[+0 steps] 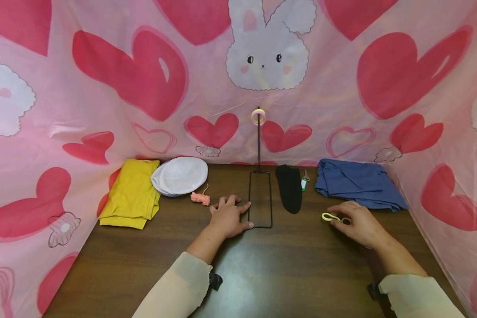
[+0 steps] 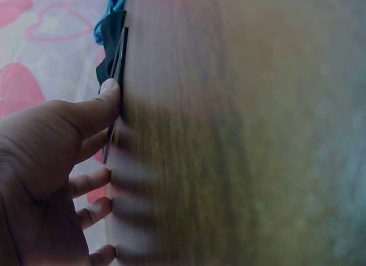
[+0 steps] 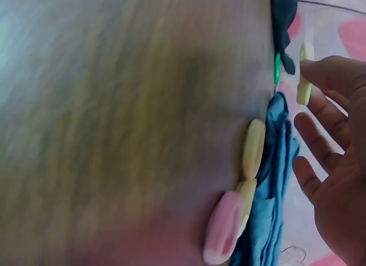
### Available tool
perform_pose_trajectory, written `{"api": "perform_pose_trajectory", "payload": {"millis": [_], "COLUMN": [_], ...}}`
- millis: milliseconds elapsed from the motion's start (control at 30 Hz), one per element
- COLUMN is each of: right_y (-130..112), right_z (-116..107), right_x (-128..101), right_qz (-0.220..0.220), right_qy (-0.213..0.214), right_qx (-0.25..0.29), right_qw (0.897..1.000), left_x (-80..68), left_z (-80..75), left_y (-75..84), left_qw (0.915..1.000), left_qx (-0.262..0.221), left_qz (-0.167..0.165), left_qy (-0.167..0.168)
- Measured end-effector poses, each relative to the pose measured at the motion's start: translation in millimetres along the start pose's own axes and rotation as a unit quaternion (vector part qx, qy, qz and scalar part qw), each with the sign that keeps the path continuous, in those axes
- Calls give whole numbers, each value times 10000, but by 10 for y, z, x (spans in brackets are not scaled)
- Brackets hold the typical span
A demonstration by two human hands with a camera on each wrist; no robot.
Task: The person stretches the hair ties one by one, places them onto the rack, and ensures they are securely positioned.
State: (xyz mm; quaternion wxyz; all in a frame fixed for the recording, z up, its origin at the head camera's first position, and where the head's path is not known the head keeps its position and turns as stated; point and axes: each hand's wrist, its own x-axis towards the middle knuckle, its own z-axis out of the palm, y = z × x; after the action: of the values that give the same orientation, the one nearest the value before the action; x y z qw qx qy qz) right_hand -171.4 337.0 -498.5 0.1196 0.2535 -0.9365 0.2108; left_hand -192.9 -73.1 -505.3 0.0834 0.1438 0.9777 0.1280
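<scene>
Even bright light; head view sharp, both wrist views blurred.

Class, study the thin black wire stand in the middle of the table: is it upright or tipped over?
Upright. The wire stand has its rectangular base flat on the table, its rod rises vertically, and the left hand rests against the base.

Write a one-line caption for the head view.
Left hand rests on the wire stand's base; right hand touches pale yellow clips on the wooden table.
</scene>
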Motion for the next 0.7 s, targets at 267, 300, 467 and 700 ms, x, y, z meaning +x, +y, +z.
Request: {"api": "perform_pose_trajectory", "payload": {"millis": [267,300,467,700], "right_y": [-203,-226,-340,-501], "right_z": [-35,-37,-52,-93], "right_x": [139,162,284,460], "right_qz": [-350,-413,-715,-1050], "right_qy": [498,557,780,981], "right_qx": [94,127,236,474], "right_qw": [9981,9975,9941,9885], "left_x": [8,9,8,2], "left_z": [11,12,12,12], "left_y": [-3,-4,-6,-5], "left_qw": [10000,10000,10000,10000], "left_qx": [34,41,29,-18], "left_qz": [-8,-7,20,4], "left_qy": [-2,0,27,26]}}
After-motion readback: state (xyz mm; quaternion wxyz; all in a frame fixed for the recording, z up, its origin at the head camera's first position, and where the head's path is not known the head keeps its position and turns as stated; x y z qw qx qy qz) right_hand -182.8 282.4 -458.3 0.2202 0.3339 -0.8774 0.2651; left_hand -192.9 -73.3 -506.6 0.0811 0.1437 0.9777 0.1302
